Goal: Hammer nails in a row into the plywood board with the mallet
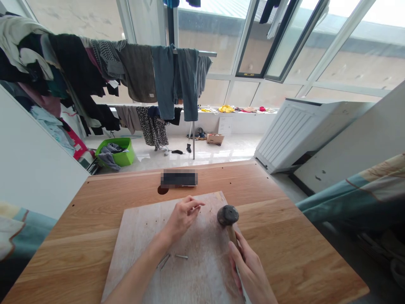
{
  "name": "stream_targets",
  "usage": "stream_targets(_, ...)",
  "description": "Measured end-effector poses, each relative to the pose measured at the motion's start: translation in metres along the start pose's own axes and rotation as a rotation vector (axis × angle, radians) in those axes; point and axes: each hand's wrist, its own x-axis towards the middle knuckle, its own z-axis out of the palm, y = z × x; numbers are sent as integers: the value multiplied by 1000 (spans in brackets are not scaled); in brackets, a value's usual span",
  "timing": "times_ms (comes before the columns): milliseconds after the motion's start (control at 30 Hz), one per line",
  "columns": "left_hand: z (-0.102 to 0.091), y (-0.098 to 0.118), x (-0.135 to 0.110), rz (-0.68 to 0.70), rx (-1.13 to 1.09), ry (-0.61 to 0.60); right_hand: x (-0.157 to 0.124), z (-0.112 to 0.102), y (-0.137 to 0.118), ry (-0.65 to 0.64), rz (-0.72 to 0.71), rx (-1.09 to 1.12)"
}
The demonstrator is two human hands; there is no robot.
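right hand (248,264) closed around the wooden handle of a hammer (228,216), as i watch from afar through the head view; the dark head sits over the upper right edge of a pale board (139,240), and i cannot tell whether it touches the surface. the left hand (185,211) reaches across the same board, half open, its fingers loosely bent and the index finger stretched out; i see nothing in its grasp. just beyond its fingertips is a thin, small shape that looks like a standing nail (211,209). three loose nails (181,256) lie lower on the board, near the left forearm, two of them close together. small dark dots mark the board left of the hand.

the board rests on a wood-grained table (284,240). behind it, near a round hole (163,190) in the tabletop, lies a dark rectangular object (179,178), its outline blurred. past the table, i see clothes (137,69) hung on a rack, a green basin (126,158) with cloth in it on the floor, and a ribbed white cabinet (287,131) at right below the windows (215,42).
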Motion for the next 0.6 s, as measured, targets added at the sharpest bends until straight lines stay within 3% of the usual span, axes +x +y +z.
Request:
stream_targets(167,3,-3,-4,-32,-52,9,0,0,-1,7,0,-18)
stream_targets(600,4,-4,-7,92,109,-7,0,2,3,21,17,-3)
